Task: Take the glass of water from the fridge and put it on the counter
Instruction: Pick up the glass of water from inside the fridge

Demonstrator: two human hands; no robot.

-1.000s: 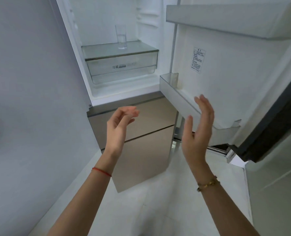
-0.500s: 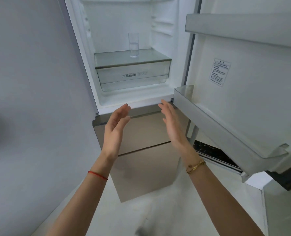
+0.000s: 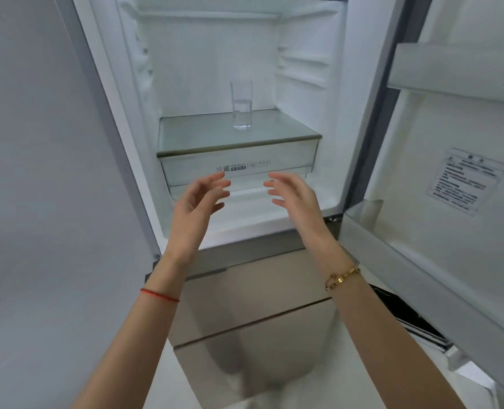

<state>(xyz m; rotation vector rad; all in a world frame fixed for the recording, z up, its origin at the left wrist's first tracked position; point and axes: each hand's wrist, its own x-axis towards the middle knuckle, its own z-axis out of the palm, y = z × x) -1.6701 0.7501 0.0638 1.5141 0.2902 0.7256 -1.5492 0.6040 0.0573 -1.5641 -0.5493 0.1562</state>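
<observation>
**Hands closed in on the fridge, glass not yet reached**

Over the last second both hands rose and moved forward, from low in front of the lower drawers to the mouth of the open fridge compartment. The right hand (image 3: 293,196), which a second earlier had been out by the door's lower bin, swung inward until it faced the left hand (image 3: 199,199), palms turned toward each other with a gap between them. The view also drew closer to the fridge (image 3: 306,84), so the glass of water (image 3: 241,106) sat larger and nearer the middle of the picture.

Both hands were open, fingers spread and slightly curled, and held nothing. They hovered in front of the clear crisper drawer (image 3: 286,166), below the level of the glass shelf (image 3: 197,134) and short of it.

The glass of water stood upright on that shelf, toward its back edge and near its middle, well apart from both hands. It looked roughly a third to half full. The fridge door (image 3: 451,143) stood open at the right, and no counter was in view.

Judged from this, the task was at the reach stage: the door was out of the way and nothing stood between hands and glass. The next move would probably need the hands to lift above the shelf's front edge and go deeper in, then close on the glass while keeping it level so the water did not spill.
</observation>
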